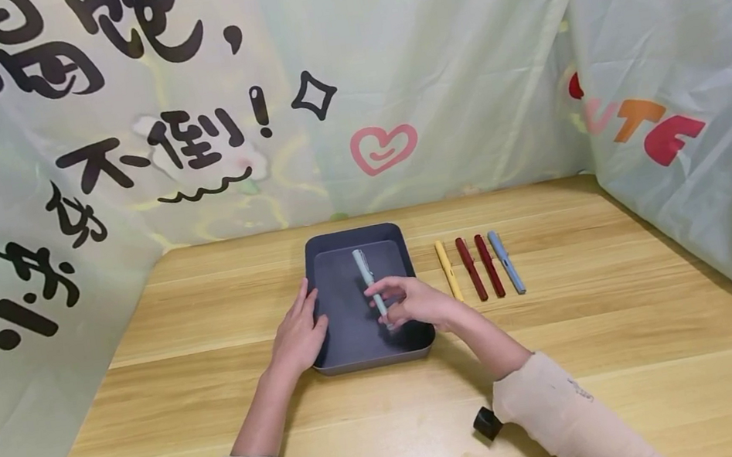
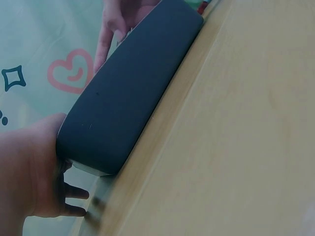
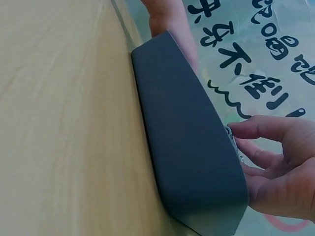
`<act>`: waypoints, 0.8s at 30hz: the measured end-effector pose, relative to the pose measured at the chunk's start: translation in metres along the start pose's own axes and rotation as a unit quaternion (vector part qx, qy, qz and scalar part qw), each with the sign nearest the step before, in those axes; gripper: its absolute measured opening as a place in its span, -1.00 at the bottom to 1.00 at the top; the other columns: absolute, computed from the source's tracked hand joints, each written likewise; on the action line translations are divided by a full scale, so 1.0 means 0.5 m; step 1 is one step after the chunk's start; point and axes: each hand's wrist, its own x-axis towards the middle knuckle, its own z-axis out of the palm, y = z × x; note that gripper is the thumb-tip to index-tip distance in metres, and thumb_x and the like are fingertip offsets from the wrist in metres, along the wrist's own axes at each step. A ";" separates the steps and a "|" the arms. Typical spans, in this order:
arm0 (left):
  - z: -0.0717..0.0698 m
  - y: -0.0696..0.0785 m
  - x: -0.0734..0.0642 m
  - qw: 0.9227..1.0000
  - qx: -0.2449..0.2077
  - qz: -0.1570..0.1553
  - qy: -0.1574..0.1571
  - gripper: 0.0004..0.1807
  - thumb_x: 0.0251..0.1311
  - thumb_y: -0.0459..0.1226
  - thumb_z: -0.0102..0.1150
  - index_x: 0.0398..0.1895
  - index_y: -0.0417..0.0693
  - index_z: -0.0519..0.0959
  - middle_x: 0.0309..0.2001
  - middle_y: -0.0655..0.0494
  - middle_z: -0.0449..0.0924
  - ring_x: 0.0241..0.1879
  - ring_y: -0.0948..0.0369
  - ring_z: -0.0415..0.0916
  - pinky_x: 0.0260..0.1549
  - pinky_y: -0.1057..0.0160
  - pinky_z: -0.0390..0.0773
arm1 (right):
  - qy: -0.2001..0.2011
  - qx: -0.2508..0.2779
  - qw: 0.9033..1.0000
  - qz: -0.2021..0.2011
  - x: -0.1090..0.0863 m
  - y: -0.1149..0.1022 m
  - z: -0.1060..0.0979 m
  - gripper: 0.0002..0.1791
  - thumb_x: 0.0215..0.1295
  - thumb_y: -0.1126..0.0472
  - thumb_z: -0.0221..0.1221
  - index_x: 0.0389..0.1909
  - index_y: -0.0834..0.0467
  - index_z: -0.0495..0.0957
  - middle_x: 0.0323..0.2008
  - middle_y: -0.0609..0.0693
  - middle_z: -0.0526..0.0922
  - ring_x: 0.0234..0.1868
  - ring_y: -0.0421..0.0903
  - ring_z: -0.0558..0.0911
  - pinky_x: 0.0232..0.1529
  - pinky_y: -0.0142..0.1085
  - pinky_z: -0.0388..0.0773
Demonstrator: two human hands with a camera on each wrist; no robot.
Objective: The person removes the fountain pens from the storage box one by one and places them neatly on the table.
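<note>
A dark grey rectangular tray (image 1: 348, 348) sits on the wooden table. At its left side is my left hand (image 1: 298, 333), holding the wall with the thumb over the rim and some fingers down the outside, as the left wrist view shows. Over the tray's inside, my right hand (image 1: 411, 302) grips a pale blue-grey pen (image 1: 362, 264) by its lower part, thumb and fingers around it. The pen points away from me, clip up. In the right wrist view the tray wall (image 3: 187, 132) hides most of the pen; bits of it show at the fingertips.
Right of the tray, a yellow pen (image 1: 446, 268), two dark red pens (image 1: 471, 268) and a blue pen (image 1: 507, 263) lie side by side. Printed cloth (image 1: 473, 88) hangs behind the table (image 1: 394, 427) and along both sides.
</note>
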 end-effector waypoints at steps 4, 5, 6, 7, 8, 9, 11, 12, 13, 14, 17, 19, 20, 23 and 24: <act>0.000 0.001 -0.001 1.000 0.000 0.000 0.003 -0.40 0.34 -0.16 -0.21 0.39 -0.20 0.07 0.45 0.10 -0.30 0.35 -0.01 -0.13 0.21 -0.09 0.01 | 0.003 0.000 1.000 -0.006 -0.007 -0.005 -0.008 -0.43 0.06 0.57 -0.04 0.19 0.35 0.30 0.02 0.35 0.38 -0.13 0.23 0.55 -0.16 -0.11 0.54; 0.000 0.001 -0.001 1.000 -0.001 -0.001 0.003 -0.40 0.34 -0.16 -0.21 0.39 -0.19 0.07 0.45 0.10 -0.30 0.35 -0.02 -0.12 0.21 -0.09 0.01 | 0.003 0.002 1.000 -0.008 -0.009 -0.005 -0.010 -0.42 0.05 0.57 -0.04 0.19 0.35 0.29 0.03 0.37 0.38 -0.12 0.24 0.54 -0.16 -0.12 0.54; 0.000 0.001 -0.001 1.000 -0.001 -0.002 0.003 -0.40 0.33 -0.16 -0.21 0.39 -0.19 0.07 0.45 0.10 -0.30 0.35 -0.02 -0.12 0.21 -0.10 0.02 | 0.003 0.003 1.000 -0.009 -0.011 -0.006 -0.013 -0.41 0.05 0.58 -0.04 0.19 0.36 0.28 0.03 0.37 0.38 -0.12 0.25 0.54 -0.17 -0.12 0.54; 0.000 0.001 -0.001 1.000 -0.001 -0.002 0.003 -0.40 0.33 -0.16 -0.21 0.39 -0.19 0.07 0.45 0.10 -0.30 0.35 -0.03 -0.12 0.21 -0.10 0.02 | 0.004 0.003 1.000 -0.010 -0.013 -0.006 -0.016 -0.41 0.04 0.57 -0.05 0.20 0.35 0.28 0.04 0.38 0.37 -0.12 0.25 0.53 -0.17 -0.13 0.54; 0.000 0.001 -0.001 1.000 -0.001 -0.003 0.002 -0.40 0.33 -0.16 -0.21 0.39 -0.19 0.07 0.45 0.10 -0.30 0.35 -0.03 -0.12 0.21 -0.10 0.02 | 0.004 0.004 1.000 -0.010 -0.015 -0.006 -0.019 -0.41 0.05 0.57 -0.05 0.20 0.35 0.28 0.04 0.38 0.37 -0.11 0.26 0.53 -0.17 -0.14 0.54; 0.000 0.001 -0.002 1.000 -0.001 -0.003 0.001 -0.40 0.34 -0.16 -0.21 0.39 -0.19 0.07 0.45 0.10 -0.30 0.35 -0.03 -0.12 0.21 -0.10 0.02 | 0.004 0.005 1.000 -0.011 -0.017 -0.007 -0.022 -0.41 0.05 0.57 -0.05 0.20 0.35 0.28 0.04 0.38 0.36 -0.11 0.27 0.52 -0.17 -0.14 0.54; -0.001 0.001 -0.002 1.000 -0.001 -0.003 -0.001 -0.40 0.34 -0.16 -0.21 0.39 -0.19 0.07 0.45 0.10 -0.30 0.35 -0.03 -0.12 0.21 -0.10 0.02 | 0.006 0.002 1.000 -0.012 -0.022 -0.007 -0.029 -0.42 0.06 0.57 -0.06 0.21 0.34 0.28 0.05 0.37 0.35 -0.10 0.28 0.51 -0.17 -0.14 0.54; -0.001 0.001 -0.001 1.000 0.000 -0.002 -0.001 -0.40 0.34 -0.16 -0.22 0.39 -0.19 0.07 0.45 0.09 -0.30 0.35 -0.03 -0.12 0.21 -0.11 0.02 | 0.007 0.002 1.000 -0.012 -0.024 -0.007 -0.031 -0.42 0.07 0.57 -0.06 0.21 0.34 0.28 0.04 0.37 0.35 -0.09 0.28 0.51 -0.17 -0.14 0.54; -0.001 0.001 -0.001 1.000 -0.001 -0.002 -0.002 -0.40 0.34 -0.16 -0.22 0.39 -0.19 0.07 0.45 0.09 -0.30 0.35 -0.03 -0.12 0.21 -0.10 0.02 | 0.007 0.001 1.000 -0.011 -0.027 -0.007 -0.034 -0.43 0.09 0.56 -0.07 0.21 0.33 0.28 0.05 0.36 0.34 -0.08 0.28 0.50 -0.16 -0.14 0.53; -0.001 0.001 -0.001 1.000 0.000 -0.001 -0.002 -0.40 0.34 -0.16 -0.21 0.39 -0.20 0.06 0.45 0.08 -0.30 0.35 -0.03 -0.12 0.21 -0.10 0.02 | 0.007 -0.001 1.000 -0.012 -0.029 -0.008 -0.037 -0.43 0.10 0.56 -0.07 0.21 0.33 0.28 0.04 0.35 0.34 -0.08 0.29 0.50 -0.16 -0.14 0.53; -0.001 0.000 -0.001 1.000 0.001 -0.001 -0.003 -0.40 0.34 -0.17 -0.21 0.39 -0.20 0.06 0.45 0.08 -0.30 0.35 -0.03 -0.11 0.21 -0.10 0.01 | 0.008 -0.007 1.000 -0.015 -0.037 -0.008 -0.045 -0.43 0.10 0.55 -0.07 0.21 0.33 0.27 0.05 0.35 0.34 -0.07 0.29 0.50 -0.16 -0.14 0.53; -0.001 0.000 0.000 1.000 0.001 -0.001 -0.002 -0.40 0.34 -0.16 -0.21 0.39 -0.20 0.06 0.45 0.08 -0.30 0.34 -0.04 -0.10 0.21 -0.10 0.02 | 0.010 -0.011 1.000 -0.018 -0.042 -0.008 -0.050 -0.44 0.10 0.54 -0.07 0.21 0.34 0.27 0.05 0.36 0.34 -0.07 0.27 0.50 -0.16 -0.14 0.53; -0.001 0.000 0.000 1.000 0.002 -0.001 -0.002 -0.40 0.34 -0.16 -0.20 0.39 -0.20 0.06 0.45 0.08 -0.30 0.34 -0.04 -0.09 0.21 -0.10 0.02 | 0.010 -0.012 1.000 -0.020 -0.045 -0.007 -0.053 -0.44 0.10 0.54 -0.07 0.21 0.34 0.27 0.05 0.36 0.34 -0.07 0.27 0.50 -0.15 -0.15 0.53; 0.000 0.000 0.001 1.000 0.002 -0.002 -0.002 -0.40 0.34 -0.17 -0.20 0.39 -0.20 0.06 0.45 0.08 -0.30 0.34 -0.05 -0.08 0.21 -0.10 0.03 | 0.013 -0.015 0.999 -0.025 -0.054 -0.005 -0.063 -0.45 0.11 0.53 -0.06 0.21 0.36 0.26 0.05 0.38 0.34 -0.07 0.27 0.50 -0.15 -0.14 0.53; 0.000 0.001 0.000 1.000 0.002 -0.002 -0.002 -0.40 0.34 -0.17 -0.19 0.39 -0.19 0.06 0.45 0.08 -0.31 0.34 -0.05 -0.08 0.21 -0.10 0.03 | 0.015 -0.017 0.999 -0.025 -0.057 -0.003 -0.066 -0.45 0.12 0.52 -0.06 0.21 0.36 0.26 0.05 0.37 0.34 -0.07 0.26 0.50 -0.14 -0.14 0.52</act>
